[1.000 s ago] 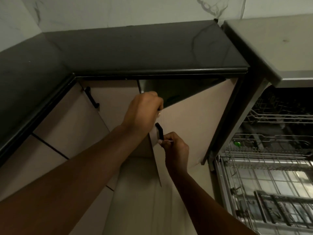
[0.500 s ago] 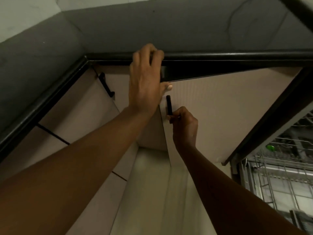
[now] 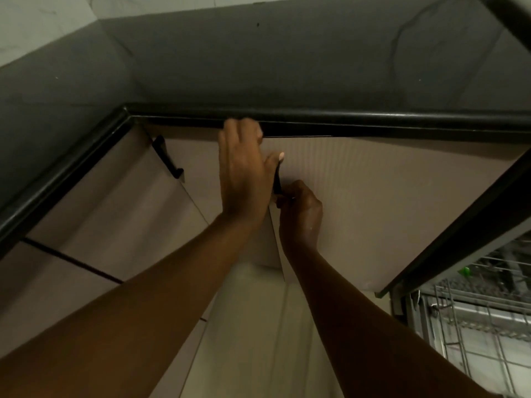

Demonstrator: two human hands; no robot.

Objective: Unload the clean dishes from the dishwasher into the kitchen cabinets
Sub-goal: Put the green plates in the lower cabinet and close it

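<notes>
Both hands at cabinet door (image 3: 373, 196): R hand (image 3: 300, 216) grips handle (image 3: 277, 182).

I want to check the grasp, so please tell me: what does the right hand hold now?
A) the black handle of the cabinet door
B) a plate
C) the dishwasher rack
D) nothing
A: the right hand has its fingers curled round the black handle on the cabinet door, far from the dishwasher rack.
</notes>
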